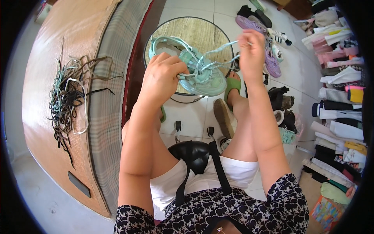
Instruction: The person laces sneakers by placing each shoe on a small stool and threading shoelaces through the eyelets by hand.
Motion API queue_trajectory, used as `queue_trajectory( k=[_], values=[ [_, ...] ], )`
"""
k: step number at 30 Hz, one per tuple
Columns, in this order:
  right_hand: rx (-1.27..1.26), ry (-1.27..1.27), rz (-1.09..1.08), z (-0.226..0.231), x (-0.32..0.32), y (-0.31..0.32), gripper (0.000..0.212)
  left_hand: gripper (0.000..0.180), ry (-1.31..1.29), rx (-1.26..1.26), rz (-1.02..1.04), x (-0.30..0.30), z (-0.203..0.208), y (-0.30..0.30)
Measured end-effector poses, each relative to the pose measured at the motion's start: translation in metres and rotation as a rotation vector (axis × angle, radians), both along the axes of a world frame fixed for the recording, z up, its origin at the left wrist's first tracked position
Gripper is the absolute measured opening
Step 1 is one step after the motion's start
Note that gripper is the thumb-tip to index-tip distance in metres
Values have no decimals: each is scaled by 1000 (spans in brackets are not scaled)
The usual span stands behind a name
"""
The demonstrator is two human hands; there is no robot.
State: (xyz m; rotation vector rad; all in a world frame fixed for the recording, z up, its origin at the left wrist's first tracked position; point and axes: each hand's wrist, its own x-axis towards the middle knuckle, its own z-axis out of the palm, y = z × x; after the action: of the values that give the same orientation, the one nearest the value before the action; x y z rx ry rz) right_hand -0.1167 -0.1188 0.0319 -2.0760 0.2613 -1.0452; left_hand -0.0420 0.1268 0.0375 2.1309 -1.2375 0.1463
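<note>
White floor tiles [194, 117] fill the head view below us, with a mat-covered bed [50, 46] on our left carrying a tangle of loose laces [66, 97], and rows of folded clothes [339, 101] and spare shoes [265, 43] on our right. A round wooden stool [202, 31] stands just beyond our knees.

Above that stool we hold a mint-green sneaker [202, 76]. Our left hand [161, 78] is closed around the shoe's near side, fingers curled over its upper. Our right hand [251, 48] is raised and pinched shut on the end of a pale green lace [218, 48], which runs taut from the eyelets up to the fingertips.

We judge that the risks lie in the lace: a hard pull could draw it right out of an eyelet, or leave its two ends uneven. A slack grip by the left hand could let the sneaker twist or drop onto the stool. We cannot tell from this view how many eyelets are threaded.
</note>
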Motion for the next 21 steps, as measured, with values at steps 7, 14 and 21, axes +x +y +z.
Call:
queue_trajectory(
  k=[7,14,21],
  values=[
    [-379,252,485,1,-5,48,15,22,-30,25,-8,-8,5,-3],
    [-411,215,427,-1,-2,47,16,21,-18,26,-5,-8,6,-9],
    [-219,86,123,-15,1,58,21,16,-96,-92,-39,1,4,-19]
  ],
)
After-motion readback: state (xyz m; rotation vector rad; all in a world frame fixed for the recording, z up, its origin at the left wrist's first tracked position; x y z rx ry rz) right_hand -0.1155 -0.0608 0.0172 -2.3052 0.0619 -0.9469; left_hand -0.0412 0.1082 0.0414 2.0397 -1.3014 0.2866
